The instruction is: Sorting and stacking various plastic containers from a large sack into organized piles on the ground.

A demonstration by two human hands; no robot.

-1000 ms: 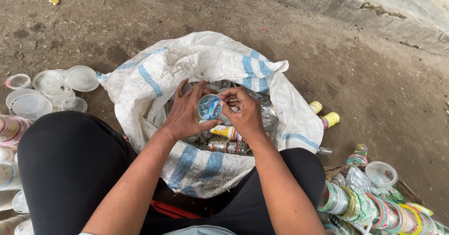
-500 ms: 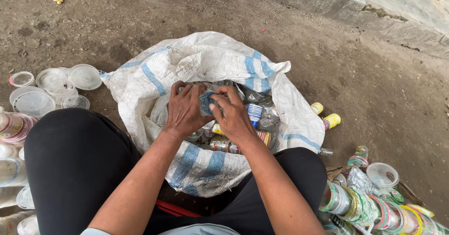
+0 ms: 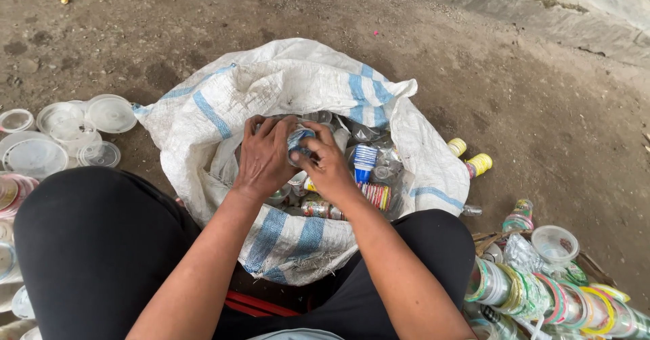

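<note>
1. White woven plastic sack w/ blue stripes, frame centre, mouth open: clear plastic bottles and cups inside.
2. Left hand & right hand both closed round a crumpled clear plastic bottle w/ blue label over sack mouth.
3. Clear round plastic lids at left edge; stacked cups lower right.
4. Bare dirt ground upper right; concrete kerb along top.

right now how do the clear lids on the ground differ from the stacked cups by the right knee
The clear lids lie flat and loose on the dirt; the stacked cups lie on their sides, nested in a row. The lids are plain and see-through; the cups carry colourful printed bands. Both are plastic and sit outside the white sack.
</note>
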